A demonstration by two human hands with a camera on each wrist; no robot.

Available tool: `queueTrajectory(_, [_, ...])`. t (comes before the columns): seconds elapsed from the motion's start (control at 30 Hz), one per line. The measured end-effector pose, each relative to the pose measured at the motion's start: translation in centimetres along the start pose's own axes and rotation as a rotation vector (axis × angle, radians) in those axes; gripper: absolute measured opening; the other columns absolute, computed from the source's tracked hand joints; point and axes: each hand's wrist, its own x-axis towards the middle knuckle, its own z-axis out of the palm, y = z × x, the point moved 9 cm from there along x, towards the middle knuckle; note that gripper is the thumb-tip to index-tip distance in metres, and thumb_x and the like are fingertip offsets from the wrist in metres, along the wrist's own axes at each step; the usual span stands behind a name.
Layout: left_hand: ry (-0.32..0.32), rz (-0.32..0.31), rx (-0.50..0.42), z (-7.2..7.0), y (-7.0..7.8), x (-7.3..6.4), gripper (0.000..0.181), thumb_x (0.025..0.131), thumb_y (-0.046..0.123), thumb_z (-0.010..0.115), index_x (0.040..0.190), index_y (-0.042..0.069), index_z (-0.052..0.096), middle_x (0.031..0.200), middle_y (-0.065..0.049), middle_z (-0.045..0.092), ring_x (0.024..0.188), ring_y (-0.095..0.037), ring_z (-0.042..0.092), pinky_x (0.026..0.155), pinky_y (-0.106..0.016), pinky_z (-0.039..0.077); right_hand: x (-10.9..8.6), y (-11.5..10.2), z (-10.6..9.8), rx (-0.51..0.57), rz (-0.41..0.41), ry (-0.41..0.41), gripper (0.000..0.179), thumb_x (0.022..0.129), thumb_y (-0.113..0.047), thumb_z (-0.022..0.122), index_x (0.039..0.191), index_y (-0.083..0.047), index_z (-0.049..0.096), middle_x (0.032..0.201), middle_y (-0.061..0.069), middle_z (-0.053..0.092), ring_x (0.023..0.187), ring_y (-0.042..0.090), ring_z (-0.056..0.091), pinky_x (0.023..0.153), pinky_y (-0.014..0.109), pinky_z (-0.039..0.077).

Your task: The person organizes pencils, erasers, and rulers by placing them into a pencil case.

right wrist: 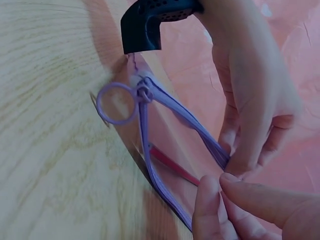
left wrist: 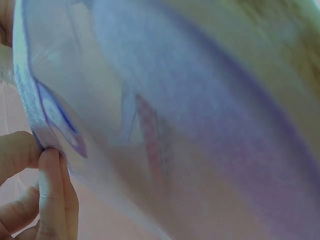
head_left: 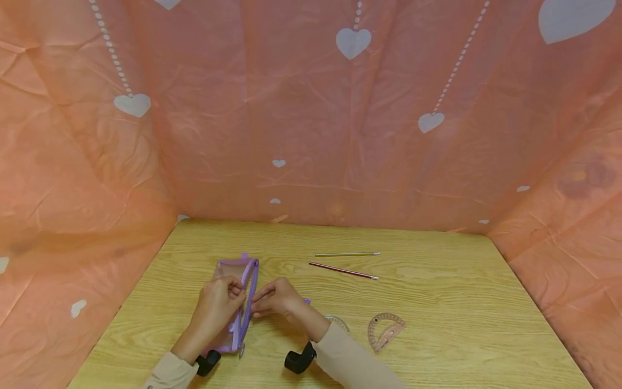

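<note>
Wood-grained yellow desk [head_left: 452,286] spreads before me, and nearest sits a round purple ring [right wrist: 99,105] at the close end of a long purple-trimmed see-through pouch [head_left: 233,270], toward the desk's left. My left hand [head_left: 218,302] pinches one zipper edge of it and my right hand [head_left: 279,297] pinches the facing one, so its mouth gapes between them. I judge the step in hand to be spreading that opening; the next move seems to call for one hand to keep the mouth wide while the other lets go. Inside the pouch lies a slim red strip [right wrist: 172,165]; what it is, I can't tell. To the right, a clear plastic protractor [head_left: 338,320] is partly hidden by my arm [head_left: 316,322], with a pinkish see-through protractor [head_left: 390,336] near it. Farther off lie a dark red pencil [head_left: 342,270] and, beyond, a yellow pencil [head_left: 347,254], before the peach cloth backdrop [head_left: 291,108] printed with white hearts.
</note>
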Motion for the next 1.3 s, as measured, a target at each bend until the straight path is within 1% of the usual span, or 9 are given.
queueTrajectory(0.23, [0.006,0.001,0.010,-0.2,-0.2,-0.2,0.008,0.074,-0.004,0.074,0.080,0.001,0.071,0.068,0.001,0.065,0.061,-0.010,0.061,0.054,-0.024,0.051,0.1,-0.4,-0.5,0.012,-0.008,-0.007,0.015,0.083,0.020,0.065,0.097,0.024,0.065,0.089,0.036,0.067,0.081,0.045,0.070,0.072,0.044,0.059])
queueTrajectory(0.3, [0.007,0.002,0.014,-0.3,-0.2,-0.2,0.008,0.074,-0.004,0.074,0.079,0.002,0.070,0.068,0.001,0.065,0.061,-0.010,0.060,0.054,-0.024,0.051,0.1,-0.5,-0.7,0.013,-0.011,-0.006,0.016,0.083,0.019,0.065,0.098,0.025,0.064,0.090,0.036,0.067,0.079,0.042,0.071,0.071,0.043,0.060])
queueTrajectory(0.43, [0.012,0.004,0.017,-0.3,-0.3,-0.3,0.009,0.074,-0.004,0.075,0.078,0.003,0.070,0.068,0.002,0.064,0.061,-0.009,0.060,0.055,-0.024,0.050,-0.1,-0.8,-1.3,0.014,-0.008,-0.009,0.019,0.083,0.018,0.066,0.100,0.026,0.063,0.091,0.036,0.067,0.073,0.030,0.072,0.071,0.040,0.060])
queueTrajectory(0.5, [0.014,0.003,0.014,-0.3,-0.3,-0.3,0.009,0.074,-0.004,0.075,0.078,0.003,0.070,0.067,0.002,0.064,0.060,-0.009,0.060,0.055,-0.024,0.050,-0.2,-0.9,-1.7,0.016,-0.005,-0.008,0.020,0.084,0.018,0.066,0.101,0.026,0.062,0.091,0.034,0.068,0.073,0.028,0.072,0.071,0.040,0.060])
queueTrajectory(0.6, [0.013,-0.002,0.006,-0.3,-0.3,-0.4,0.009,0.074,-0.003,0.075,0.078,0.003,0.070,0.068,0.002,0.064,0.060,-0.008,0.060,0.055,-0.023,0.051,-0.4,-1.0,-2.4,0.014,-0.003,-0.002,0.020,0.084,0.017,0.067,0.102,0.025,0.063,0.090,0.032,0.069,0.075,0.030,0.072,0.072,0.041,0.060])
queueTrajectory(0.7, [0.014,-0.005,0.001,-0.4,-0.3,-0.3,0.009,0.074,-0.004,0.075,0.078,0.003,0.070,0.068,0.002,0.065,0.060,-0.008,0.060,0.055,-0.023,0.051,-0.5,-1.0,-3.3,0.013,0.003,0.006,0.021,0.084,0.017,0.067,0.103,0.025,0.063,0.090,0.031,0.069,0.074,0.030,0.072,0.073,0.041,0.060])
queueTrajectory(0.93, [0.006,0.003,-0.009,-0.4,-0.2,-0.1,0.008,0.075,-0.004,0.074,0.079,0.002,0.070,0.069,0.000,0.065,0.061,-0.009,0.061,0.054,-0.022,0.052,-0.9,-1.2,-5.8,-0.017,0.015,0.030,0.020,0.086,0.015,0.066,0.104,0.024,0.063,0.088,0.025,0.071,0.070,0.022,0.071,0.074,0.040,0.059])
queueTrajectory(1.13, [0.004,0.006,0.002,-0.3,-0.2,0.0,0.007,0.075,-0.003,0.074,0.078,0.002,0.070,0.069,0.001,0.065,0.061,-0.008,0.060,0.055,-0.023,0.051,-1.4,-1.7,-7.5,-0.040,0.016,0.066,0.020,0.086,0.014,0.067,0.104,0.022,0.064,0.084,0.017,0.072,0.071,0.020,0.071,0.073,0.037,0.060])
queueTrajectory(1.3, [0.008,0.013,0.002,-0.1,-0.3,0.0,0.008,0.074,-0.002,0.074,0.076,0.004,0.069,0.067,0.002,0.064,0.059,-0.008,0.060,0.055,-0.023,0.051,-1.7,-2.0,-8.6,-0.050,0.012,0.092,0.021,0.086,0.013,0.067,0.105,0.022,0.063,0.087,0.021,0.072,0.068,0.017,0.069,0.072,0.037,0.060])
